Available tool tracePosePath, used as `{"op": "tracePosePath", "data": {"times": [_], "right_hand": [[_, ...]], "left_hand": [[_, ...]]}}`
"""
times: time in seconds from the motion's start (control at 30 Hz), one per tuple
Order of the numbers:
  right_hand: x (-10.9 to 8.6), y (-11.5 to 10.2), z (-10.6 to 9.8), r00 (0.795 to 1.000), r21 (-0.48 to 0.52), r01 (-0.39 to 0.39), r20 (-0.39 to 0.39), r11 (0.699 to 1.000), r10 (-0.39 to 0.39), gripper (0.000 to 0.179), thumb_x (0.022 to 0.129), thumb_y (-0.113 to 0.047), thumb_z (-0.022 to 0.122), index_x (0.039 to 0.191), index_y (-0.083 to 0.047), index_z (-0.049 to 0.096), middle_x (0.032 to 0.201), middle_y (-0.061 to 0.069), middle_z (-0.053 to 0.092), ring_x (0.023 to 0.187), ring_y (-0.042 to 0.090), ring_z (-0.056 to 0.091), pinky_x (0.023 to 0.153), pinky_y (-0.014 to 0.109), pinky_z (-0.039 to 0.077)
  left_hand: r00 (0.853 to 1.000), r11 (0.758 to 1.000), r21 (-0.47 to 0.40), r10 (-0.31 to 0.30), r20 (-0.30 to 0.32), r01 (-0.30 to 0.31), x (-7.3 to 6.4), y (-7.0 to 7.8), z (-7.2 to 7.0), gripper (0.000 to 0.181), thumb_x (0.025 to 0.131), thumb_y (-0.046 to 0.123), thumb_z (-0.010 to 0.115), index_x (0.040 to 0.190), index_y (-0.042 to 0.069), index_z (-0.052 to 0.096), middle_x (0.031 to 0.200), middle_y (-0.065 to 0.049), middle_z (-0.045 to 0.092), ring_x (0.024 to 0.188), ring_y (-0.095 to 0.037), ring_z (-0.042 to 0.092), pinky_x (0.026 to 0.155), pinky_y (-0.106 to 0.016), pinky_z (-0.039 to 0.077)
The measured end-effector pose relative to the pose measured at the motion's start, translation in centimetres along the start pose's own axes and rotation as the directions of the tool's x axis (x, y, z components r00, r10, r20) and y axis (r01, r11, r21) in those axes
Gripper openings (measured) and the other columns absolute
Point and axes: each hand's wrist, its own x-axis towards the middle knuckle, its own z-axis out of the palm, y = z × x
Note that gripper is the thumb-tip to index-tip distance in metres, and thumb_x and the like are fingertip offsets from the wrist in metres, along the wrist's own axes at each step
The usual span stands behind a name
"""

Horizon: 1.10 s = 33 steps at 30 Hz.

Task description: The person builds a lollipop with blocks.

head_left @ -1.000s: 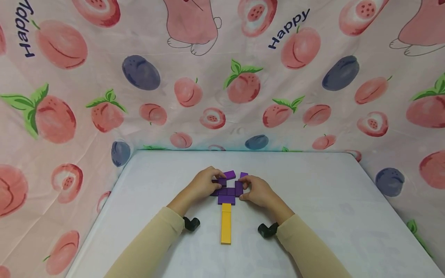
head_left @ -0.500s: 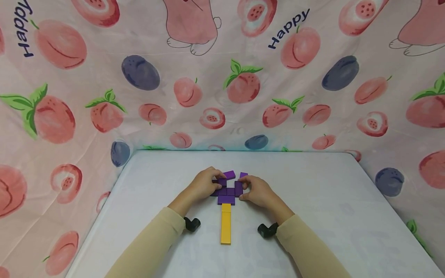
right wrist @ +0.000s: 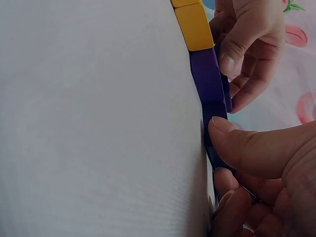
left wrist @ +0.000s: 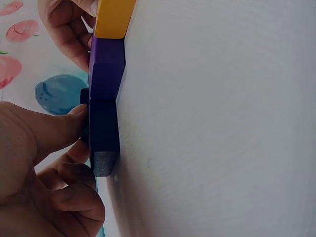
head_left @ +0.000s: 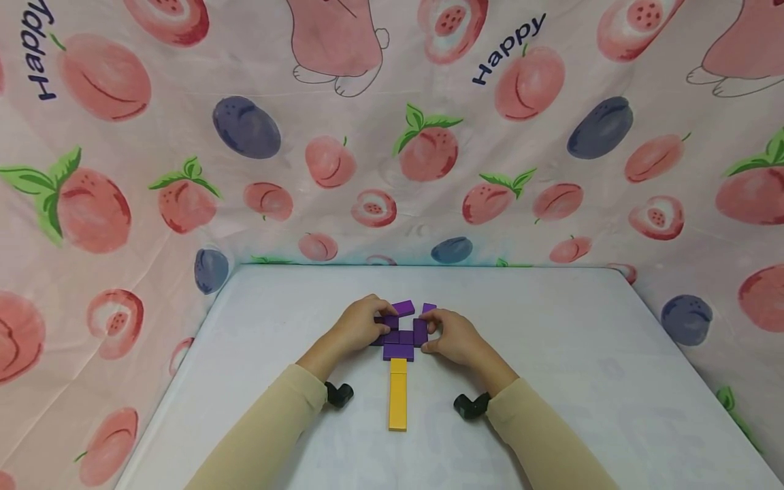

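Observation:
Purple blocks lie flat in a cluster on the white table, with a wide purple block at the near side. My left hand pinches a small purple block raised on the left part of the cluster. On the other side, my right hand holds an upright-lying purple block between thumb and fingers. The right wrist view shows that thumb pressed on the block's side. In the left wrist view the left thumb touches the upper block. Fingers partly hide the outer blocks.
A column of yellow blocks runs from the cluster toward the near side. Beyond the hands lie a tilted purple block and another purple block. A fruit-printed cloth hangs behind the white table.

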Motion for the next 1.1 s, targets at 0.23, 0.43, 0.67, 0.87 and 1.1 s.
{"op": "tracePosePath", "data": {"times": [0.23,0.43,0.67,0.87,1.1], "right_hand": [[0.1,0.0,0.0,1.000,-0.006,-0.002,-0.002,1.000,0.002,0.059,0.082,-0.018,0.094,0.137,-0.018,0.070,0.100,-0.002,0.062,0.103,0.021,0.057,0.095,0.043,0.050],[0.0,-0.1,0.0,1.000,-0.008,0.001,-0.002,1.000,-0.001,0.059,0.082,-0.018,0.093,0.137,-0.018,0.071,0.100,-0.002,0.063,0.102,0.021,0.057,0.095,0.043,0.049],[-0.2,-0.2,-0.1,1.000,-0.009,0.005,-0.005,1.000,-0.005,0.059,0.082,-0.018,0.093,0.137,-0.017,0.071,0.099,-0.001,0.062,0.102,0.021,0.057,0.094,0.043,0.049],[-0.1,-0.2,0.0,1.000,-0.012,0.002,-0.006,1.000,-0.002,0.059,0.082,-0.018,0.093,0.137,-0.017,0.071,0.100,-0.001,0.062,0.102,0.021,0.057,0.093,0.043,0.049],[-0.1,-0.2,0.0,1.000,-0.012,-0.004,-0.010,1.000,0.003,0.059,0.082,-0.018,0.094,0.137,-0.016,0.071,0.099,-0.001,0.062,0.103,0.022,0.057,0.095,0.043,0.050]], "left_hand": [[1.000,1.000,0.018,-0.007,0.017,0.007,0.0,0.1,0.0,0.026,0.098,0.013,0.078,0.123,0.018,0.079,0.117,-0.001,0.071,0.113,-0.023,0.066,0.108,-0.046,0.054],[1.000,1.000,0.017,-0.017,0.019,0.017,0.0,0.1,0.1,0.025,0.098,0.013,0.077,0.123,0.018,0.079,0.118,-0.001,0.071,0.115,-0.024,0.066,0.109,-0.046,0.054],[1.000,0.999,-0.030,-0.029,0.004,0.030,-0.2,-0.1,-0.2,0.027,0.099,0.009,0.075,0.124,0.019,0.078,0.122,-0.004,0.071,0.118,-0.026,0.066,0.111,-0.048,0.053],[0.999,0.998,-0.040,-0.051,-0.009,0.051,-0.5,-0.2,-0.9,0.030,0.098,0.010,0.077,0.126,0.019,0.078,0.122,-0.005,0.071,0.115,-0.027,0.066,0.108,-0.049,0.054],[0.997,0.997,-0.039,-0.073,-0.002,0.073,-0.7,-0.6,-1.3,0.032,0.096,0.013,0.080,0.127,0.019,0.077,0.121,-0.005,0.071,0.111,-0.026,0.066,0.105,-0.047,0.054]]}}
